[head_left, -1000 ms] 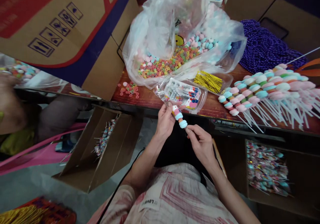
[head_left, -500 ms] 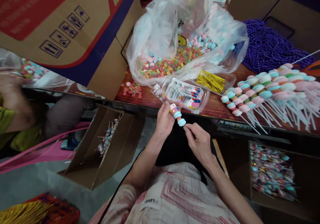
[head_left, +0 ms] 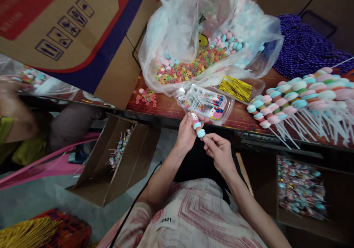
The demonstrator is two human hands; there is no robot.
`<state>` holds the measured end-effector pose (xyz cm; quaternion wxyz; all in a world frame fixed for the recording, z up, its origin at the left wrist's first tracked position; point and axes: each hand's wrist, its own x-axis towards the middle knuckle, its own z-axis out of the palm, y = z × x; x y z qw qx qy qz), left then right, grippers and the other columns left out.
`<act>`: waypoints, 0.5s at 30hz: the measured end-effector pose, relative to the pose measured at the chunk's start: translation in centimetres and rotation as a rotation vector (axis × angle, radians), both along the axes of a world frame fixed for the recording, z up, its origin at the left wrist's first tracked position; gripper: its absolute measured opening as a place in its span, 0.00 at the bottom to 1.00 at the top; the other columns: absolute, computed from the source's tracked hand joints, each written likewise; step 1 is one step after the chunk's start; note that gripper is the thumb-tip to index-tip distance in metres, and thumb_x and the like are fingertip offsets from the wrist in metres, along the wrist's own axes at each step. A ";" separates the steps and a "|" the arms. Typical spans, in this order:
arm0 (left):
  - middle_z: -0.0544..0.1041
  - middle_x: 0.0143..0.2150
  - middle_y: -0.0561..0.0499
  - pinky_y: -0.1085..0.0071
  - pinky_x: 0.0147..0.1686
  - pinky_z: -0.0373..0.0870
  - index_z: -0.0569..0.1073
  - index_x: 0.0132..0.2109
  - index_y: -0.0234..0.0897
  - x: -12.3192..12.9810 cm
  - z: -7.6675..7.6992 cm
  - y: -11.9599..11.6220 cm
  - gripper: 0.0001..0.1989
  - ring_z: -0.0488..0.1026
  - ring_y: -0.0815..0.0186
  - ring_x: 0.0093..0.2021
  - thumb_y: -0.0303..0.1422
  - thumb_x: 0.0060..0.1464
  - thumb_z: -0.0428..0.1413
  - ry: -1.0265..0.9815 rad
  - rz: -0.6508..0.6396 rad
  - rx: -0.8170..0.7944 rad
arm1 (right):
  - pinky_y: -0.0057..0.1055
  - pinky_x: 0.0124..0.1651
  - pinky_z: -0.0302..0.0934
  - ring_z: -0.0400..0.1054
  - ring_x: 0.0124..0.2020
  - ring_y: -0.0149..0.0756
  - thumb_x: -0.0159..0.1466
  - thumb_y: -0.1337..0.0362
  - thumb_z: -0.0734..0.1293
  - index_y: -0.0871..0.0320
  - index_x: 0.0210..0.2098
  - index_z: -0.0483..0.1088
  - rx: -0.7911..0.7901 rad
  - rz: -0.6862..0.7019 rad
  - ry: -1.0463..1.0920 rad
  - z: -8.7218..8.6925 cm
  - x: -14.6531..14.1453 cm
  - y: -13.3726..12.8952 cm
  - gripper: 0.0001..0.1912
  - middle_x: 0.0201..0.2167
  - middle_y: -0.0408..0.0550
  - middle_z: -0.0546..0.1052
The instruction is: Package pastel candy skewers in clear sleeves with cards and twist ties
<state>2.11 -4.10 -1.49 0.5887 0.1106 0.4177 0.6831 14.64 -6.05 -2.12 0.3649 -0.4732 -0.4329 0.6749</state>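
My left hand (head_left: 186, 134) is closed around the upper part of a candy skewer (head_left: 200, 132), a short stack of pale blue, pink and orange pieces. A printed clear wrapper appears to cover its top. My right hand (head_left: 220, 151) pinches at the skewer's lower end, where the fingertips hide most of the stick. Just beyond my left hand, a clear plastic tray (head_left: 229, 111) holds a stack of printed wrappers (head_left: 206, 100). Gold twist ties (head_left: 236, 88) lie in another clear tray behind it.
A plastic bag (head_left: 155, 52) of loose candies and a large carton (head_left: 110, 71) stand on the table. Finished candy stacks on white sticks (head_left: 301, 93) lie right, near purple cord (head_left: 301, 45). Open boxes (head_left: 94, 181) sit below. A co-worker's arm (head_left: 16, 108) is at left.
The view has shifted slightly. The skewer sits a little deeper in the wrapper at my left fingers, and both hands stay on it.
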 end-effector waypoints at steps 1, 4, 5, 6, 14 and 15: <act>0.77 0.33 0.50 0.69 0.45 0.72 0.74 0.36 0.35 0.0 -0.1 0.0 0.16 0.80 0.63 0.43 0.44 0.62 0.55 -0.004 -0.007 0.011 | 0.25 0.20 0.46 0.53 0.17 0.24 0.60 0.55 0.70 0.58 0.30 0.74 0.109 -0.004 -0.082 -0.1 0.1 0.1 0.12 0.18 0.39 0.67; 0.77 0.33 0.51 0.69 0.44 0.71 0.74 0.36 0.36 0.0 0.0 0.0 0.14 0.79 0.63 0.43 0.44 0.61 0.57 -0.018 -0.024 0.014 | 0.28 0.28 0.58 0.63 0.25 0.30 0.64 0.58 0.66 0.57 0.31 0.74 0.455 0.010 -0.308 -0.2 0.4 0.3 0.10 0.24 0.43 0.71; 0.77 0.33 0.50 0.69 0.44 0.71 0.73 0.36 0.36 0.0 0.0 0.0 0.14 0.79 0.63 0.43 0.44 0.60 0.57 -0.019 -0.028 0.007 | 0.29 0.30 0.59 0.64 0.26 0.31 0.65 0.59 0.66 0.57 0.32 0.74 0.531 0.014 -0.356 -0.2 0.5 0.3 0.09 0.25 0.43 0.72; 0.77 0.33 0.50 0.68 0.45 0.71 0.73 0.36 0.36 0.0 0.1 0.0 0.14 0.79 0.63 0.43 0.44 0.60 0.58 -0.017 -0.030 0.003 | 0.29 0.31 0.60 0.64 0.26 0.30 0.66 0.60 0.65 0.56 0.33 0.73 0.573 0.012 -0.386 -0.2 0.6 0.3 0.09 0.26 0.44 0.72; 0.78 0.37 0.51 0.68 0.42 0.71 0.73 0.38 0.37 -0.7 0.1 0.1 0.13 0.80 0.62 0.43 0.44 0.58 0.59 -0.031 0.003 0.063 | 0.27 0.27 0.56 0.60 0.23 0.27 0.67 0.61 0.64 0.56 0.33 0.71 0.570 0.056 -0.412 -0.4 0.4 -0.5 0.08 0.23 0.39 0.67; 0.78 0.37 0.51 0.68 0.42 0.71 0.73 0.38 0.37 -0.7 0.2 0.1 0.14 0.80 0.61 0.43 0.44 0.58 0.59 -0.030 0.005 0.056 | 0.27 0.27 0.56 0.61 0.23 0.28 0.67 0.61 0.64 0.56 0.33 0.71 0.570 0.062 -0.409 -0.4 0.4 -0.6 0.09 0.23 0.39 0.67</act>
